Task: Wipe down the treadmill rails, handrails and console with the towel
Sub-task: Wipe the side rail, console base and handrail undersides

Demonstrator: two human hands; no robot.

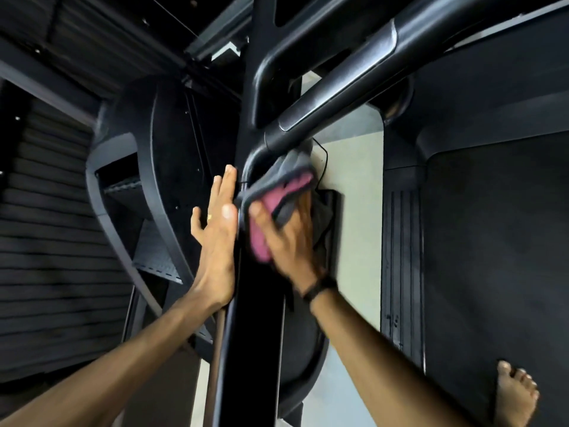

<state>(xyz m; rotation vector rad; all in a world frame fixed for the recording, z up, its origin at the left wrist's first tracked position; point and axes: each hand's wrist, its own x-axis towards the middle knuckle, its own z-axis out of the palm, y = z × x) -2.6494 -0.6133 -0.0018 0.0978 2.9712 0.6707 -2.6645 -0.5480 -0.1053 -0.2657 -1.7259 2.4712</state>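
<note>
The towel (277, 192) (grey on one face, pink on the other) is being gripped in the right hand (286, 238), the fingers curled into its folds, and is being pressed against the lower bend of the handrail (338, 97) where the tube is turning down into the upright post (255, 303). The left hand (218, 235) is being held flat, fingers straight and close together, and is being pressed against the left face of that same post, just beside the towel; nothing is being held in it.

The relation that matters is judged to be this: the handrail's long axis is running from the towel up and to the right, away from the right hand, so the unwiped length is lying ahead of the right hand and well apart from the left. The right hand is clearly the nearer one. A second bar (311, 38) is lying close above the handrail, so room on the upper side is being limited, while open space is being left beneath the tube, against the pale floor (354, 192). A thin cable (323, 161) is hanging just behind the towel and could be snagged. The running belt (492, 241) is lying to the right, with a bare foot (514, 396) being rested on it.
</note>
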